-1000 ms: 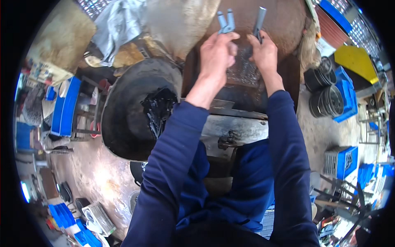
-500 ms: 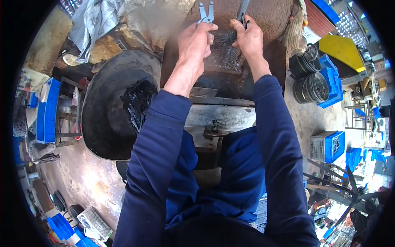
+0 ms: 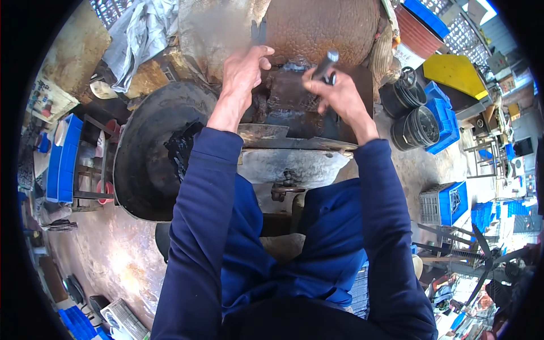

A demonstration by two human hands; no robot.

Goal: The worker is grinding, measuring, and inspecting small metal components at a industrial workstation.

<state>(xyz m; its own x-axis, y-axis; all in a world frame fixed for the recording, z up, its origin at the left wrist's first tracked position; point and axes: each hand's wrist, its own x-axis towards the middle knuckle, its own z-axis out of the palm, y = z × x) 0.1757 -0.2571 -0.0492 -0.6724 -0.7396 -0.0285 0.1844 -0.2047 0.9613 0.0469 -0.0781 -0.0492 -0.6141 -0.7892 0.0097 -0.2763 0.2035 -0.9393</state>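
Note:
My left hand (image 3: 241,79) is closed round a pair of pliers (image 3: 259,33). Their two dark prongs point away from me, nearly side by side; the handles are hidden in my palm. My right hand (image 3: 341,99) grips a dark bar-like metal tool (image 3: 325,67) with a pale upper end, smeared by motion, so its exact kind is unclear. Both hands are above a wet, brown-stained work surface (image 3: 286,90). Just beyond them stands a large rough brown rounded body (image 3: 323,31). Dark metal pieces (image 3: 180,148) lie in a wide black basin (image 3: 144,175) beside my left forearm.
A whitish metal trough (image 3: 292,167) is in front of my knees. To the right are black buckets (image 3: 415,127), a blue crate (image 3: 451,202) and a dark fan (image 3: 488,258). Blue bins (image 3: 62,158) stand at far left; a grey plastic sheet (image 3: 139,37) hangs above the basin.
My left hand has moved left and a little nearer, and the pliers' prongs look closer together. My right hand has come nearer with its tool, whose pale end now tilts up.

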